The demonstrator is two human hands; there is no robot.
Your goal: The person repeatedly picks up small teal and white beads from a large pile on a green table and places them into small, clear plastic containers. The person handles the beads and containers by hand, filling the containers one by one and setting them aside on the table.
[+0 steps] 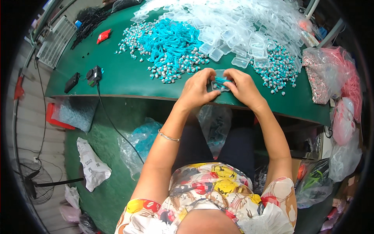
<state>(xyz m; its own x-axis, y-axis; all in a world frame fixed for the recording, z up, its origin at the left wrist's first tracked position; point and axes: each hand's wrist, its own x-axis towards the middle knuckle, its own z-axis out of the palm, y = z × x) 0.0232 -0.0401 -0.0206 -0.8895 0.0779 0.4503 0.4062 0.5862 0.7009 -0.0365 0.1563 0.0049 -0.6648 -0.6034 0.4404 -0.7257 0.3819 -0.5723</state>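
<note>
Both hands [196, 89] [242, 86] pinch a small clear case [220, 83] near the green table's [128, 76] front edge.

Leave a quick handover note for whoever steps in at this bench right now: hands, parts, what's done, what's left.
Left hand and right hand: both pinch one small clear case at the near table edge, a blue cord lying in it.
Parts: loose blue cords with grey tips piled ahead; empty clear cases heaped behind and to the right.
Done: cord is inside the held case; whether it is closed cannot be told.
Left: both piles are large.
</note>
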